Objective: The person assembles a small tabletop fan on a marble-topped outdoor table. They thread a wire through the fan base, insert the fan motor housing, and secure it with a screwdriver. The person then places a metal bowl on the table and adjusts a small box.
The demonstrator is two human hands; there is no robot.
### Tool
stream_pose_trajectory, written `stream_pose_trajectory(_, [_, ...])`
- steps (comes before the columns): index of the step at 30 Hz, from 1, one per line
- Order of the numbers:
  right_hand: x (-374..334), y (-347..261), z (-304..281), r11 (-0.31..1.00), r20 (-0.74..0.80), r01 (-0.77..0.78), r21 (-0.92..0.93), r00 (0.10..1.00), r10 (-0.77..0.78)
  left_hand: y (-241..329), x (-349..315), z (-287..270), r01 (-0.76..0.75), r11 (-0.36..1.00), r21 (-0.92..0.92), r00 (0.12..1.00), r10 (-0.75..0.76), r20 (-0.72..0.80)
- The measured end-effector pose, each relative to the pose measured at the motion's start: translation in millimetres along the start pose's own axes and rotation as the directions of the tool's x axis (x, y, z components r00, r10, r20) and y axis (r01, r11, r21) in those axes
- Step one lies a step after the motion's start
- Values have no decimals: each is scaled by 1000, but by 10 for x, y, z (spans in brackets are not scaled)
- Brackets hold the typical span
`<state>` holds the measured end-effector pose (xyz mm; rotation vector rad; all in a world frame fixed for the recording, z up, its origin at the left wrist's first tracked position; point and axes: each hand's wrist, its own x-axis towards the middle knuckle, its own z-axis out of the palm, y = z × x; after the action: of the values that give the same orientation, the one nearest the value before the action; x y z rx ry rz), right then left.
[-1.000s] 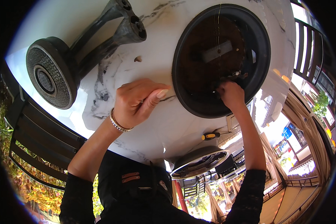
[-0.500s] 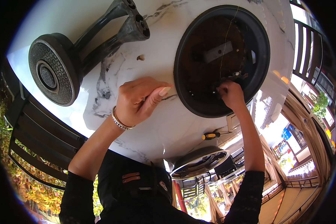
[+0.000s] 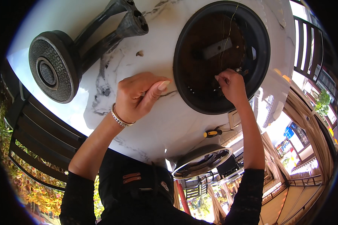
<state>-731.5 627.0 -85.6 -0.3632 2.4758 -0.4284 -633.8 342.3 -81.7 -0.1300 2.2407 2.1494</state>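
My left hand is held above the marbled table, fingers curled and thumb pressed on the forefinger; anything inside the grip is hidden. Inside a round black basin-like housing, my right hand pinches with thumb and forefinger close to its lower right wall. What it pinches is too small to make out. Thin pale wires run down from the housing's far rim toward those fingers. A grey rectangular plate lies on the brown floor of the housing, with small bits scattered around.
A black stand with a patterned round base lies at the left. A small brown piece is on the marbled table. Near the front edge are a yellow-and-black screwdriver and a round metal-rimmed part. Dark slatted chairs stand around.
My right hand has moved slightly up within the housing, its pinched fingertips now showing more clearly. The left hand stays closed in nearly the same place. The whole view has shifted a little.
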Motion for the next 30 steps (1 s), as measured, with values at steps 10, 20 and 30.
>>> stream_pose_trajectory(10, [-84, -173, -341, 931, 76, -249, 266, 969, 237, -38, 6, -2, -55, 998, 2, 998, 55, 20])
stream_pose_trajectory(20, [-528, -507, -692, 796, 69, -279, 536, 955, 289, 291, -23, 125, 427, 800, -422, 896, -310, 319])
stream_pose_trajectory(30, [-1181, -662, -752, 621, 30, -159, 768, 977, 213, 654, -327, 708, 571, 679, -462, 779, -270, 566])
